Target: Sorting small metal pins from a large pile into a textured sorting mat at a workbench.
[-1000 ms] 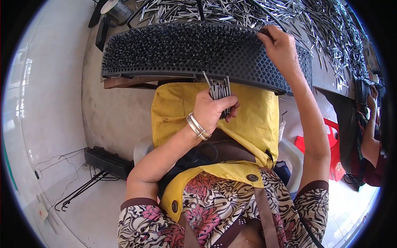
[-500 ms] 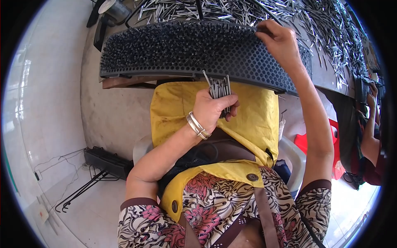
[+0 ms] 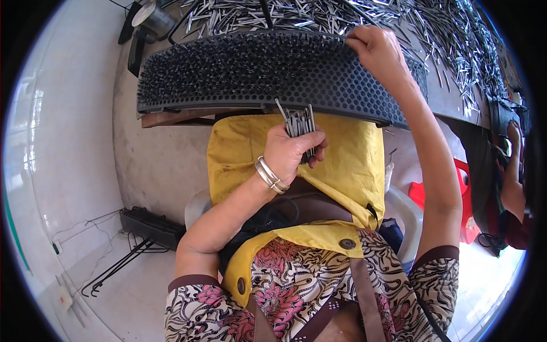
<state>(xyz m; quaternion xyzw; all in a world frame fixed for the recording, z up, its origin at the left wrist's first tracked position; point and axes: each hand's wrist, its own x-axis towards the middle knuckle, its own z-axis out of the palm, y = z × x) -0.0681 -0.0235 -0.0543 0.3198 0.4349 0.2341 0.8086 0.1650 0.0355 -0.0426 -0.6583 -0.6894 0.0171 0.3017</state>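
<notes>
My left hand (image 3: 285,149) is wrapped round a bundle of thin grey metal strips (image 3: 299,122), which stand roughly upright above the yellow apron (image 3: 239,142). In front of me lies a long black perforated rack (image 3: 347,85), its surface full of round holes. Dark thin pieces (image 3: 216,65) stand packed in the holes over its left and middle part; bare holes show toward the right. My right hand (image 3: 380,54) is at the rack's far edge, right of the middle, with its fingers pinched together. Whatever is between those fingertips is too small or hidden to make out.
Loose metal strips (image 3: 456,51) are heaped across the table behind the rack and along the right. A metal cup-like container (image 3: 152,21) stands at the far left. Another person's arm (image 3: 511,182) is at the right, near a red stool (image 3: 464,199). A black rack (image 3: 149,227) rests on the floor, left.
My right hand has shifted slightly to the left along the rack's far edge, fingers still pinched. My left hand keeps hold of the metal strips in nearly the same place.
</notes>
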